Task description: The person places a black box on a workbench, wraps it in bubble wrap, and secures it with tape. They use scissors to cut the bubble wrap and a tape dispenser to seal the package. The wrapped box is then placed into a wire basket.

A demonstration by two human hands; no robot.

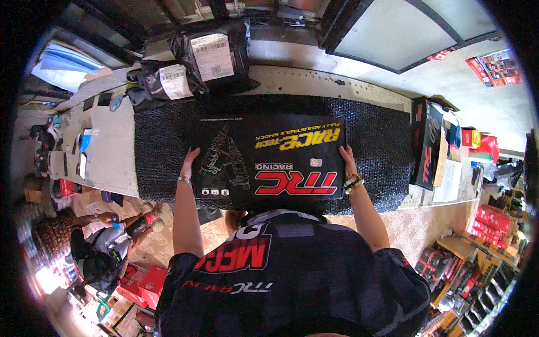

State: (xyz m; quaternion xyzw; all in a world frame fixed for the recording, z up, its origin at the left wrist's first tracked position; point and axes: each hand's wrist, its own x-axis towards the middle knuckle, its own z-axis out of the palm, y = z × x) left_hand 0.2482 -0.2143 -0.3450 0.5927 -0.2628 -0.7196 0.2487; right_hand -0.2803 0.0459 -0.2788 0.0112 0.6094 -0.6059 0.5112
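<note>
A flat black box (247, 132) with red, yellow and white lettering and a drawing of shock absorbers lies in front of me, its print upside down to me. Along its left edge my left hand (191, 161) grips the side, thumb toward the top face. My right hand (348, 163) clasps the opposite edge in the same way. Under the box spreads a wide sheet of black bubble wrap (384, 151), reaching out past both hands. The fingers beneath the box edges are partly hidden.
Black wrapped parcels (219, 56) with white labels stand at the back left of the table. Another black box (428, 143) and papers (448, 181) sit at the right end. A phone (82, 166) lies on the left. Another person (101, 253) is at lower left, near red boxes (143, 283).
</note>
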